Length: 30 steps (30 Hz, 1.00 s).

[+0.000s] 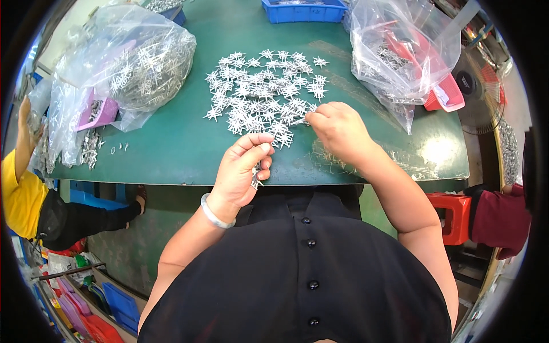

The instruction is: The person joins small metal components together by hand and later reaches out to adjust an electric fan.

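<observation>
Many small, spiky, silvery-white star-shaped pieces [251,91] lie spread in a pile on the green table. Just below the pile's near edge, my left hand [243,166] is closed, with a few of the spiky pieces [256,176] showing in its curled fingers; the thumb rests against the index finger. At the pile's right edge, my right hand [341,130] is closed in a pinch. A thin, light-coloured bit [298,121] sticks out by its fingertips toward the pile; its kind is too small to make out.
To the left stands a clear plastic bag [154,63] full of grey pieces, beside a purple scoop [98,111]. Another bag [377,51] with a red basket [443,94] is at the right. A blue tray [303,11] sits at the far edge. A person in yellow [26,194] is at the left.
</observation>
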### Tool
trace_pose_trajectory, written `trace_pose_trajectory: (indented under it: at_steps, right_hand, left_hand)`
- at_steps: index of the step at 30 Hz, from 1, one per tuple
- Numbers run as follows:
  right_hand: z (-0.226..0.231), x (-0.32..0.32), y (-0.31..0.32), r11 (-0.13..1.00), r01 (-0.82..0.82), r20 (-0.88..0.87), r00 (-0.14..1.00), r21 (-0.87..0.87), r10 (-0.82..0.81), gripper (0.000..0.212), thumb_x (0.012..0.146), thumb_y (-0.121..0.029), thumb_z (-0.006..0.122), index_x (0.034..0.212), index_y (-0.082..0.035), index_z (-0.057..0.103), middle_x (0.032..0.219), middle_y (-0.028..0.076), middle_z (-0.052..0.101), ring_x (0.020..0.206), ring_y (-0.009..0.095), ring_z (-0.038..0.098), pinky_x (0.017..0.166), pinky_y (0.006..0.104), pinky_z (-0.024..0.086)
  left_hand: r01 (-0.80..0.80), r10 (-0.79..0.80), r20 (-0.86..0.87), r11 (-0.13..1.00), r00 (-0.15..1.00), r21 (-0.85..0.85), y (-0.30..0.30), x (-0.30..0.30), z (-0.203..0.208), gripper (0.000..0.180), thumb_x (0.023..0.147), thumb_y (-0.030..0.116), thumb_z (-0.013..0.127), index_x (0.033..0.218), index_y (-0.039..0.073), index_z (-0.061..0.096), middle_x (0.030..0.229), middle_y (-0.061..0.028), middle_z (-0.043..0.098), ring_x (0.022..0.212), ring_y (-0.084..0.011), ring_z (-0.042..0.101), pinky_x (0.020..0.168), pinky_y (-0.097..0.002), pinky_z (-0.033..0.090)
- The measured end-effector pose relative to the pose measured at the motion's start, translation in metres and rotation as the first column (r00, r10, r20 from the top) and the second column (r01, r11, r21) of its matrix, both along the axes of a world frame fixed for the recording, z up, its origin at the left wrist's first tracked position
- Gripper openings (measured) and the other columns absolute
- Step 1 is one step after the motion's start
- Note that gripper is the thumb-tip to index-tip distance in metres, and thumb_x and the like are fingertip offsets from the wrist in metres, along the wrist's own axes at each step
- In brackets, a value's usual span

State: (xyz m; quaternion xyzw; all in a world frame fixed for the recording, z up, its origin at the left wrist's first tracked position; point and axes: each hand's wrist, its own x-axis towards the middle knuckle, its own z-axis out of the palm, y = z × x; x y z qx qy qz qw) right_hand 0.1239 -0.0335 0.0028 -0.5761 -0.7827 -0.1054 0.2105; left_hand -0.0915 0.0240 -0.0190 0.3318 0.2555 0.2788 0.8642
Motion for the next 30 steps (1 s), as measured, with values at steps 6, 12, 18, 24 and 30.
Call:
trace_pose_trajectory:
  at_steps: [6,12,18,24,30]
  right_hand:
    - [0.022,-0.005,-0.02,0.993,-0.114,-0.391,0.914,0.015,0.111,0.021,0.067,0.004,0.058,0.086,-0.005,0.06,0.083,0.01,0.061,0.075,0.027,0.06,0.064,0.0329,0.048]
    - [0.019,-0.017,-0.028,0.973,-0.229,-0.694,0.699,0.014,0.174,0.014,0.073,0.002,0.059,0.087,-0.002,0.06,0.081,0.007,0.062,0.075,0.018,0.061,0.065,0.0259,0.047]
    - [0.01,-0.026,-0.038,0.933,-0.282,-0.971,0.147,-0.224,-0.189,0.011,0.079,-0.003,0.058,0.088,0.002,0.06,0.075,0.001,0.058,0.067,0.003,0.05,0.058,0.0191,0.041]
    - [0.009,-0.031,-0.037,0.951,-0.232,-0.959,0.243,-0.204,-0.146,0.009,0.078,-0.004,0.06,0.085,0.0,0.062,0.072,0.0,0.057,0.062,0.003,0.048,0.056,0.0191,0.04]
    - [0.014,-0.031,-0.038,0.981,-0.16,-0.894,0.447,-0.108,-0.025,0.009,0.075,-0.002,0.061,0.084,-0.001,0.062,0.074,0.005,0.06,0.066,0.01,0.054,0.059,0.0227,0.042]
  left_hand:
    - [0.129,-0.122,-0.147,0.991,0.982,0.038,-0.005,0.016,0.014,0.025,0.085,0.014,0.054,0.109,0.006,0.051,0.08,-0.0013,0.053,0.062,-0.0049,0.045,0.047,-0.0167,0.035]
    - [0.169,-0.156,-0.108,0.978,0.982,0.121,-0.013,0.022,0.015,0.007,0.081,0.011,0.059,0.084,0.006,0.055,0.068,0.0004,0.052,0.057,-0.0053,0.044,0.046,-0.017,0.034]
    - [0.018,0.02,-0.111,0.944,0.994,0.33,-0.018,0.021,0.011,0.007,0.079,0.006,0.061,0.085,0.004,0.058,0.07,-0.0001,0.053,0.056,-0.0055,0.044,0.047,-0.0183,0.034]
    - [-0.046,0.071,-0.048,0.911,0.996,0.409,-0.02,0.023,0.007,0.007,0.079,0.002,0.06,0.086,0.002,0.058,0.074,-0.0014,0.054,0.056,-0.0051,0.044,0.047,-0.0186,0.034]
    - [-0.086,0.127,-0.033,0.82,0.991,0.566,-0.02,0.023,0.005,0.008,0.079,0.001,0.059,0.087,0.001,0.059,0.078,-0.0011,0.055,0.057,-0.0043,0.044,0.048,-0.0175,0.034]
